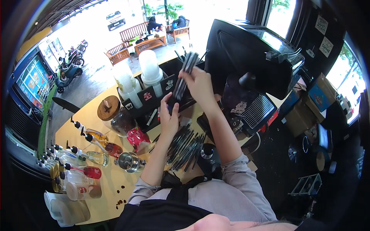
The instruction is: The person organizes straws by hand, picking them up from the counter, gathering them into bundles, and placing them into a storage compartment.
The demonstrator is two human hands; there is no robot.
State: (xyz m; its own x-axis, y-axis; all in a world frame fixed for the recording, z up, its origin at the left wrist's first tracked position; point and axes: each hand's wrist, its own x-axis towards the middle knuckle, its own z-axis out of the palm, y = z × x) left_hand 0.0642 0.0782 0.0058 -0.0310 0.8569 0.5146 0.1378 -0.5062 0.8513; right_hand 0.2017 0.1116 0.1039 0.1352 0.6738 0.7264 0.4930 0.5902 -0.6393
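Note:
A bundle of black straws [186, 73] is gripped in my right hand [199, 82], raised over the far part of the counter and tilted. Just below its lower end is my left hand [169, 118], fingers spread and holding nothing that I can see. Between my forearms a large loose pile of black straws [185, 150] lies on the wooden counter [86, 115]. Beyond my hands stands a black organizer [148, 96] with stacked plastic cups [150, 69] in it.
Syrup bottles with pumps [90, 172] line the left side. A steel pitcher [128, 162], a red packet [137, 138] and a wooden-lidded jar [115, 115] sit nearer. At right stands a black coffee machine [246, 57] with a drip tray [258, 111].

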